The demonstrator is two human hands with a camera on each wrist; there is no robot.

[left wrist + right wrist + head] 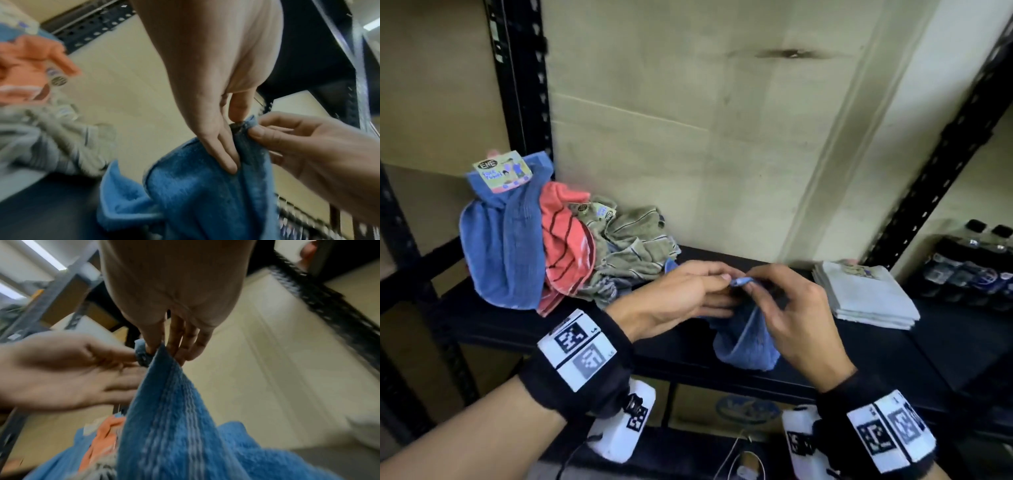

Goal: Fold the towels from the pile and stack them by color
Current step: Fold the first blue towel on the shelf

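Observation:
A blue towel (pixel 748 337) hangs from both hands above the black shelf (pixel 859 353). My left hand (pixel 688 291) and right hand (pixel 780 298) meet at its top corner (pixel 739 281), each pinching the cloth between thumb and fingers. The towel (pixel 195 186) drapes down below the left fingers (pixel 218 151) in the left wrist view. In the right wrist view the towel (pixel 174 418) falls from the right fingers (pixel 152 340). The unfolded pile (pixel 544 240) of blue, orange striped and grey-green towels lies at the left. A stack of folded pale grey towels (pixel 866 294) sits at the right.
Black slotted uprights (pixel 524 75) frame the shelf, with a cream wall (pixel 705 137) behind. Bottled water packs (pixel 972 263) stand on the shelf at far right. A cardboard box (pixel 722 407) sits below the shelf's front edge.

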